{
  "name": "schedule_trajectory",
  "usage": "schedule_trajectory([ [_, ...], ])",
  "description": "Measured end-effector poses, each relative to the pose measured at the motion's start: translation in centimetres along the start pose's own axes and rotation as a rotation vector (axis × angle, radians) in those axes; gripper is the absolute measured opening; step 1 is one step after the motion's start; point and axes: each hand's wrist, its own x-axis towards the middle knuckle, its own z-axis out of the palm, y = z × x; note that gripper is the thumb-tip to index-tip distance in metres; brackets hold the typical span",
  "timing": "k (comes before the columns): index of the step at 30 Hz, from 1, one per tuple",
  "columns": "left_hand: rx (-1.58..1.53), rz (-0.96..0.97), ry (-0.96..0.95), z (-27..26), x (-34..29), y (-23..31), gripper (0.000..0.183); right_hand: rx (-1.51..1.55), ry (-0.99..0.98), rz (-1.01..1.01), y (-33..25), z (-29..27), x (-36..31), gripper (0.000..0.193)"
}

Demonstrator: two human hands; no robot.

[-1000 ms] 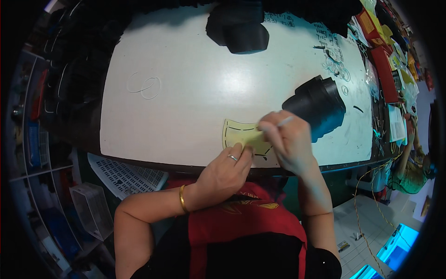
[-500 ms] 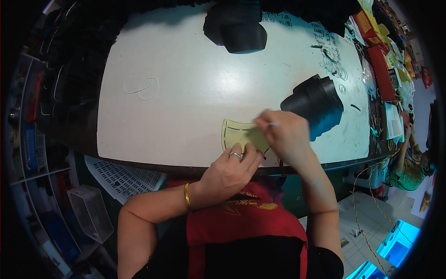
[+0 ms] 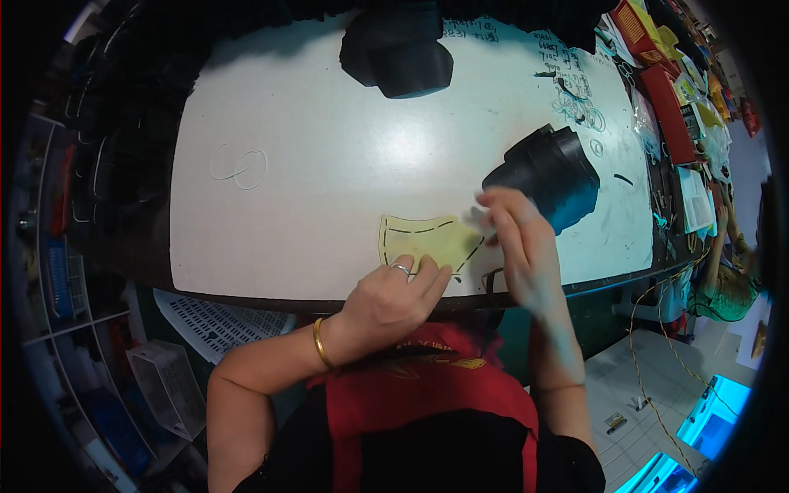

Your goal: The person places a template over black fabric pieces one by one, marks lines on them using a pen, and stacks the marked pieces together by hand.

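Pressing yellow card (image 3: 417, 241) onto white tabletop (image 3: 329, 185) with loosely spread left hand (image 3: 393, 292); holding blurred right hand (image 3: 526, 242) beside it, cannot tell its grip.

Left hand (image 3: 386, 293) palm down, fingers (image 3: 425, 275) bent; right hand (image 3: 523, 240) blurred, half-curled.

Red box (image 3: 670, 113), perforated white basket (image 3: 215, 322)

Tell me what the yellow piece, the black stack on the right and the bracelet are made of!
The yellow piece could be matte card or plastic: flat, with crisp edges and little shine. The black stack might be leather or imitation leather: smooth, softly shiny. The bracelet looks like polished gold-coloured metal, because it glints.
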Motion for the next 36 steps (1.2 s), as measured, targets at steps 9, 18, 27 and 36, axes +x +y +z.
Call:
schedule_trajectory([
  [9,-0.147,0.143,0.122,1.0,4.4,-6.7,0.021,-0.372,0.021,-0.189,4.0,-4.2,-0.2,0.01],
  [18,-0.062,-0.083,-0.033,1.3,4.7,-10.3,0.021,-0.609,0.511,-0.108,3.6,-7.8,0.2,0.016],
  [27,-0.299,-0.132,0.193,0.3,-3.6,-3.8,0.022,-0.37,-0.224,-0.217,3.0,1.3,0.9,0.015],
  [36,-0.245,-0.152,0.169,-0.2,-3.1,-2.9,0.031,-0.506,-0.251,-0.28,3.5,2.4,1.0,0.018],
])
